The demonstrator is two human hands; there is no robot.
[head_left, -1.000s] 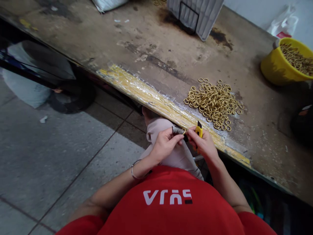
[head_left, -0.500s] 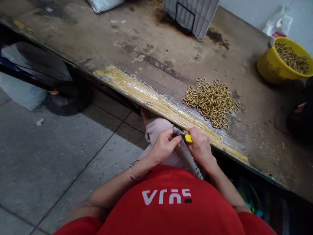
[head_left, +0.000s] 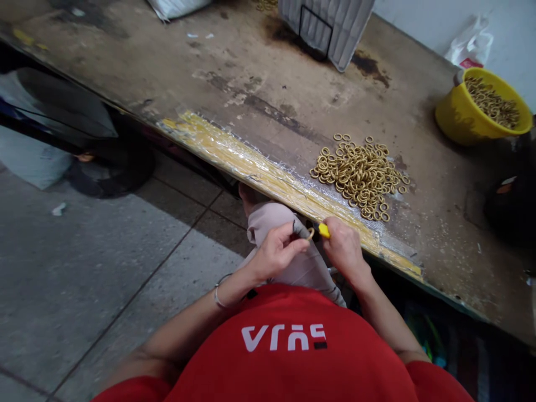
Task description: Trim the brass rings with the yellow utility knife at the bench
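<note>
My left hand [head_left: 276, 251] pinches a brass-coloured ring [head_left: 310, 234] between thumb and forefinger, with a dark grey wrap on the forefinger. To its right, my right hand [head_left: 345, 245] is closed around a yellow-handled tool [head_left: 324, 230], which looks like a utility knife; its dark tip points toward the ring, with a small gap between them. Both hands are above my lap, just below the table edge. A heap of similar brass-coloured rings [head_left: 360, 176] lies on the table beyond my right hand.
The worn table [head_left: 251, 72] has yellow tape [head_left: 251, 159] along its front edge. A yellow bucket [head_left: 464, 114] of rings stands at the right. A grey ribbed container [head_left: 322, 28] is at the back. Below the table, at left, are white sacks [head_left: 33, 159].
The yellow tool has moved right, away from my left hand, and the ring in the left fingers now shows. The camera view has shifted slightly.
</note>
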